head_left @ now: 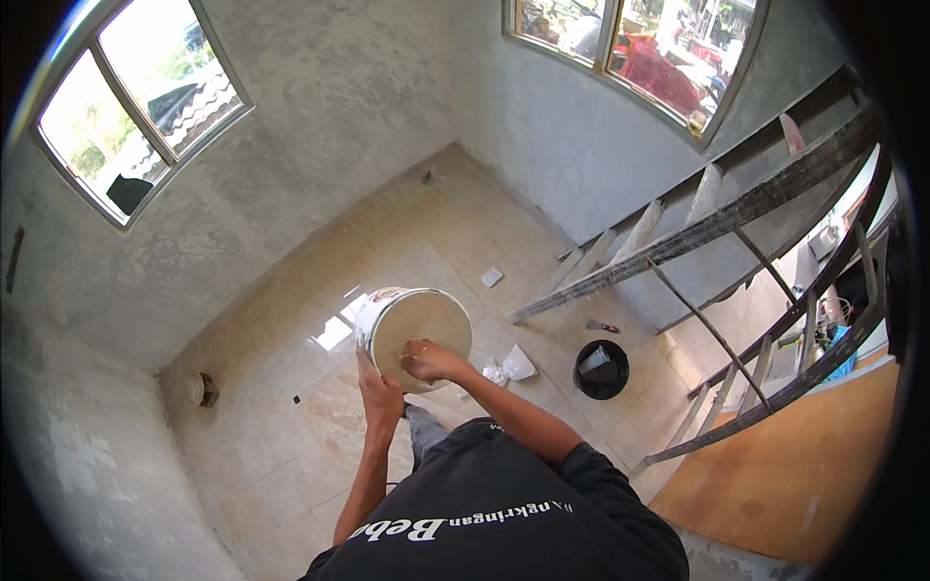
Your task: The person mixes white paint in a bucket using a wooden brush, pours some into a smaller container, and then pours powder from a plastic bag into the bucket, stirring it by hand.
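Note:
A large white bucket (pixel 441 320) is tipped so that its pale inside faces me. My left hand (pixel 381 389) grips its near left side, with fingers along the outer wall. Inside the mouth, close to the near rim, is my right hand (pixel 433 361). Its fingers are curled closed, and whatever they may hold is hidden. Just right of the bucket, a crumpled white plastic bag (pixel 517 363) lies on the floor.
A wooden stepladder (pixel 697 225) spreads across the right side. Beneath it are a black bucket (pixel 602 370) and a scraper (pixel 604 327). A small white piece (pixel 492 277) lies on the tiled floor (pixel 281 416). A wooden board (pixel 775 465) is at lower right.

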